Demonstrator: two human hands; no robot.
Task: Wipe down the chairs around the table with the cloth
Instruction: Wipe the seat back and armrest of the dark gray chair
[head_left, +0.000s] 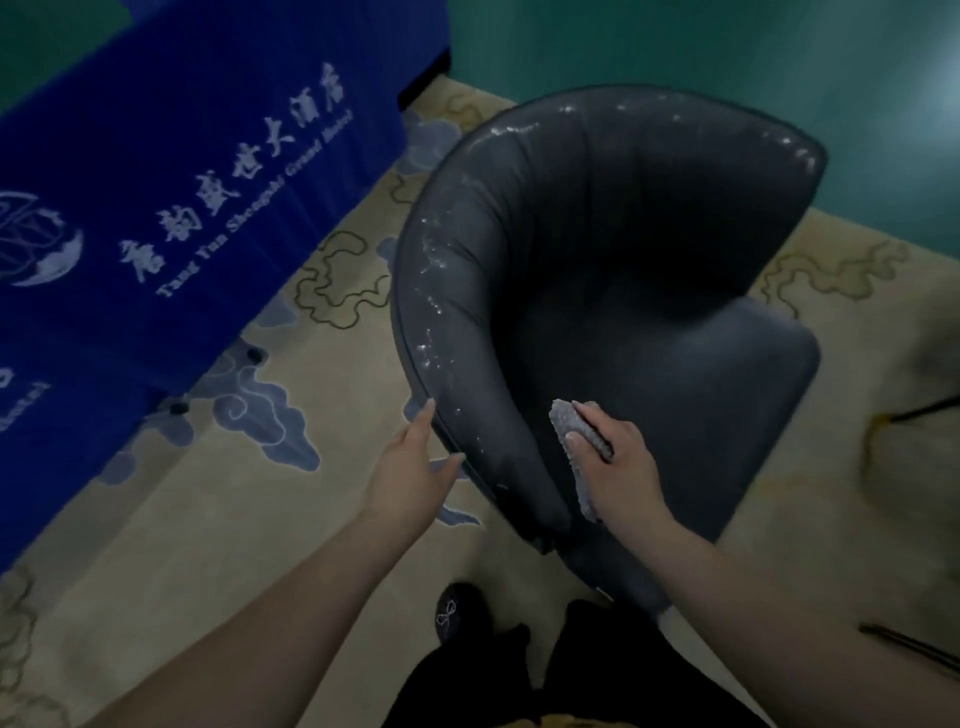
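A dark grey tub chair (623, 291) stands on a cream carpet (249, 530) patterned with blue-grey clouds and thin outlined scrolls. White flecks dot the chair's upper rim, thickest along its left arm and across the top of the back.

The right hand (618, 467) lies on the inside of the chair's near arm, fingers curled round a grey cloth (576, 457) and pressing it against the upholstery; the cloth shows above and below the fingers. The left hand (415, 478) is at the outer edge of the same arm, fingers straight and spread a little, fingertips touching the rim, holding nothing.

Left of the chair hangs a blue cloth (197, 171) printed with white characters, a line of Latin lettering and a round emblem; it falls to the carpet. Beyond the chair the carpet gives way to a teal floor (727, 57). Right of the chair, two thin dark rods (919, 413) cross the carpet, too blurred to identify. Below the chair, dark trousers and a black shoe (457, 608) show.
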